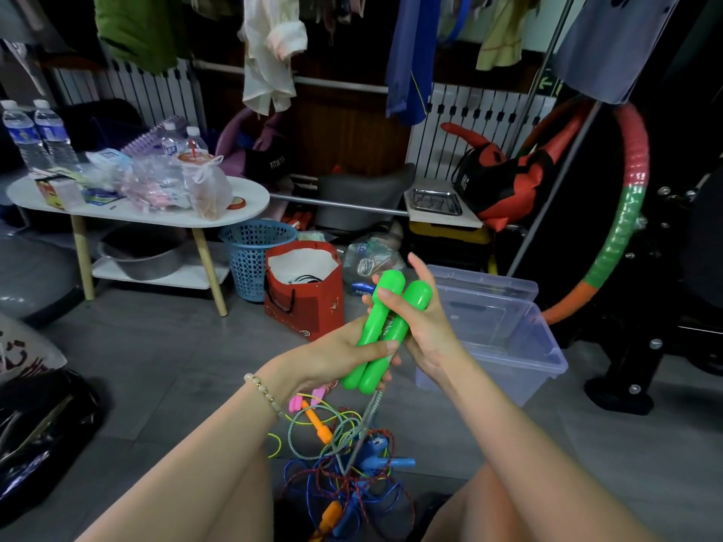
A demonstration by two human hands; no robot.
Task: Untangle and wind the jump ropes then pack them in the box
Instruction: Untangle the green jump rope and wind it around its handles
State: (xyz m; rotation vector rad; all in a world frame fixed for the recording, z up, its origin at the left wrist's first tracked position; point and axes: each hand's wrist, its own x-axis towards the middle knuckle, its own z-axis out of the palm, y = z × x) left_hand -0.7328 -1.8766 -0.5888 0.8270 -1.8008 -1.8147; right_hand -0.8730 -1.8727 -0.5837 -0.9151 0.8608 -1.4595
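Two bright green jump-rope handles [385, 330] are held side by side, tilted up to the right. My left hand [336, 356] grips their lower half, thumb across the front. My right hand [420, 326] holds their upper half from behind, thumb over the top. A grey-white braided rope [369, 410] hangs from the handles down into a tangled pile of ropes [344, 463] on the floor between my knees, with orange, blue and pink handles. The clear plastic box [508, 338] stands open on the floor just right of my hands.
A red paper bag [305, 295] and a blue mesh basket [254, 256] stand ahead on the grey floor. A white low table [250, 207] with bottles and bags is at left. A hula hoop [622, 213] and black equipment stand at right. Clothes hang overhead.
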